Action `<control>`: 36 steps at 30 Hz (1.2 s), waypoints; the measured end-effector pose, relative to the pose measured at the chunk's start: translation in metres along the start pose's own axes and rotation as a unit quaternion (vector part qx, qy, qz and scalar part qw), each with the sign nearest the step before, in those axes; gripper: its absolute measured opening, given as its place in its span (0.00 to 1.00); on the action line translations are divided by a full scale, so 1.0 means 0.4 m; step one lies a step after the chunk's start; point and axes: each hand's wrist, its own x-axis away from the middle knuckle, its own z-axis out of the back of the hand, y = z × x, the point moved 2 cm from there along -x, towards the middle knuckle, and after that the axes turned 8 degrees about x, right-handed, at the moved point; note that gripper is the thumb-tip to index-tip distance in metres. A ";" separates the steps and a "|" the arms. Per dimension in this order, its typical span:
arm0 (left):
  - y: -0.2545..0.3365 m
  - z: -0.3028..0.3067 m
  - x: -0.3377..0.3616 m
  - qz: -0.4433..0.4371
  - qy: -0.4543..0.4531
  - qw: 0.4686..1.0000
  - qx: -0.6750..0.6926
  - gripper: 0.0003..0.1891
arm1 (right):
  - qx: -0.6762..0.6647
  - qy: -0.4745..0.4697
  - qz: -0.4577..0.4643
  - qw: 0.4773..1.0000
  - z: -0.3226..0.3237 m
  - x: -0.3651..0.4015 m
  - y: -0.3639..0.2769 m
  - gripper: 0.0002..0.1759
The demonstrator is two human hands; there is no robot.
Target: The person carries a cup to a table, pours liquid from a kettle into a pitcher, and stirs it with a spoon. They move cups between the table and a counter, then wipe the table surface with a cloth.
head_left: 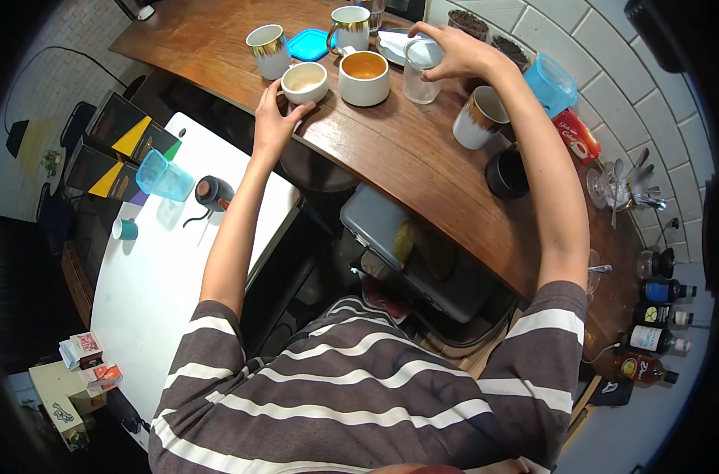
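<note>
Grey-and-white striped shirt (359,371), worn by the person, nearest. Grey box (379,221), below the worktop's edge. Wooden worktop (422,162), bearing the pieces that follow. Black cup (500,175), beside the right forearm. Brown-edged mug (475,126), upright, just past it.

Left hand (279,118): half curled, thumb and fingers lightly round the side of the white cup (308,85). Cup: upright at the worktop's near edge; probably ceramic, stiff, fairly light, smooth, apt to chip; best taken by the wall, below the rim.

Wide mug (364,92), white, amber within, standing between cup and glass; likely the heavier.

Glass (417,88): clear, upright; presumably thin-walled, fragile, slippery if wet; best gripped round the body, without squeezing. Right hand (458,57): spread wide, thumb and fingers spanning the upper part.

Beyond: two gold-trimmed mugs (268,57), blue lid (310,44), plate (387,54) behind the glass.
</note>
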 end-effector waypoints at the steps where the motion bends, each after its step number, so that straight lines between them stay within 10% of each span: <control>1: -0.004 0.000 0.000 0.000 0.001 1.000 0.000 0.39 | -0.003 -0.004 -0.004 1.000 -0.002 -0.005 0.002 0.45; 15: -0.019 -0.005 0.003 0.017 0.019 0.999 0.024 0.52 | -0.008 -0.003 -0.045 0.999 0.044 0.054 -0.042 0.53; 20: 0.015 -0.008 0.078 -0.019 0.069 0.996 0.053 0.51 | -0.048 0.134 -0.064 0.988 0.205 0.209 -0.166 0.39; 23: 0.075 0.007 0.124 -0.028 0.103 0.992 0.068 0.42 | -0.050 0.145 -0.155 0.976 0.292 0.365 -0.294 0.57; 26: 0.119 0.022 0.174 -0.073 0.137 0.985 0.071 0.28 | -0.089 0.397 -0.151 0.901 0.263 0.505 -0.363 0.33; 36: 0.201 0.073 0.357 -0.131 0.048 0.990 0.016 0.14 | -0.225 0.352 -0.418 0.806 -0.132 0.696 -0.242 0.54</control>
